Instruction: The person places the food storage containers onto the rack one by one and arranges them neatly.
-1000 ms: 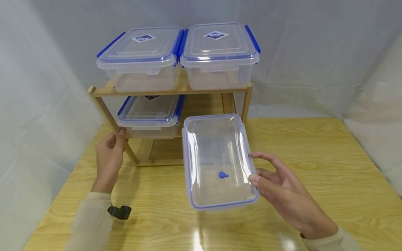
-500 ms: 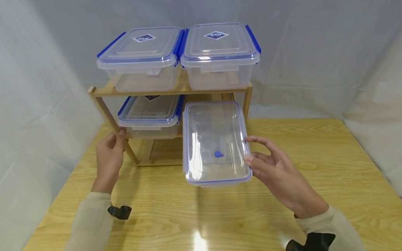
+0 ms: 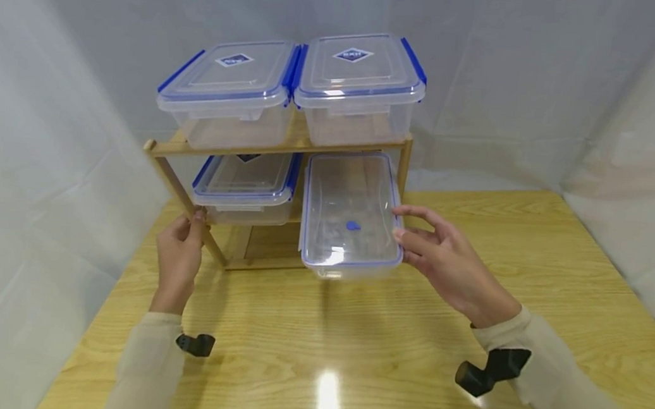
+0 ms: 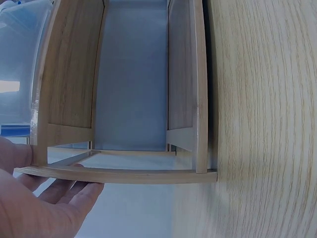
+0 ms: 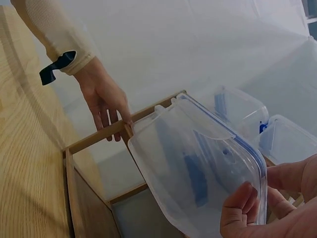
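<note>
My right hand [image 3: 454,264] pinches the right long edge of a clear plastic food container [image 3: 342,190] with a blue-lined rim and a small blue plug. Its far end lies under the top shelf, in the middle level's right half; the near end juts out past the front. In the right wrist view, thumb and fingers hold the container's rim. My left hand [image 3: 178,260] grips the left front post of the wooden rack [image 3: 171,178], at middle-shelf height. Left of the held container, a lidded food container [image 3: 246,183] with blue clips stands on the middle shelf.
On the top shelf, two lidded containers, one left [image 3: 233,84] and one right [image 3: 359,73], stand side by side with blue clips touching. The rack rests on a wooden table [image 3: 473,240]. White sheeting [image 3: 495,83] surrounds the table at the back and sides.
My right hand has moved the container forward and slightly up, from in front of the rack into the middle level's right side, levelling it out. The left hand stays on the post.
</note>
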Demonstrator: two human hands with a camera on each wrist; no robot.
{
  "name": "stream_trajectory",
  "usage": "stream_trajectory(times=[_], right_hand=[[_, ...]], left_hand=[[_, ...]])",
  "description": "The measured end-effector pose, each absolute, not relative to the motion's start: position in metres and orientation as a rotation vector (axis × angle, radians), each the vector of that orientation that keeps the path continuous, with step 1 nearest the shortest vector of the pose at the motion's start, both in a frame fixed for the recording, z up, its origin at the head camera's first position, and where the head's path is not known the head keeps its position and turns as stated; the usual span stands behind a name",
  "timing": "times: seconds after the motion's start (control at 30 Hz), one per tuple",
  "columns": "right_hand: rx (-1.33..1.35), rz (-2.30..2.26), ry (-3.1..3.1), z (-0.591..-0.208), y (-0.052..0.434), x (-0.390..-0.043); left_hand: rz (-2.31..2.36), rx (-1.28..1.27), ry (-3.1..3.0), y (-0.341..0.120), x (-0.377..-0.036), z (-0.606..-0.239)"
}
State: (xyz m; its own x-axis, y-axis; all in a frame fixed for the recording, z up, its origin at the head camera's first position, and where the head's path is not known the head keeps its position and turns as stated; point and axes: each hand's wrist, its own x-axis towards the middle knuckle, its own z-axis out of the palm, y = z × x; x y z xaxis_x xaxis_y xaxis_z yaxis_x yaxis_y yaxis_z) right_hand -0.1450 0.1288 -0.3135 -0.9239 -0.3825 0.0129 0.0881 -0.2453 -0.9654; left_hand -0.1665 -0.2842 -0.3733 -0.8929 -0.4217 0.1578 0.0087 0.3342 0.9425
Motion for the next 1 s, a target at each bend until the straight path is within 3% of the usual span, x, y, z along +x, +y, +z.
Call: stream_trajectory(times=[1.0], right_hand=[[-0.45,-2.096,1.989,-0.302,0.117,-0.165]], left_hand=[[-1.546,0.384,-2.232,-0.282,-0.167,-0.374]])
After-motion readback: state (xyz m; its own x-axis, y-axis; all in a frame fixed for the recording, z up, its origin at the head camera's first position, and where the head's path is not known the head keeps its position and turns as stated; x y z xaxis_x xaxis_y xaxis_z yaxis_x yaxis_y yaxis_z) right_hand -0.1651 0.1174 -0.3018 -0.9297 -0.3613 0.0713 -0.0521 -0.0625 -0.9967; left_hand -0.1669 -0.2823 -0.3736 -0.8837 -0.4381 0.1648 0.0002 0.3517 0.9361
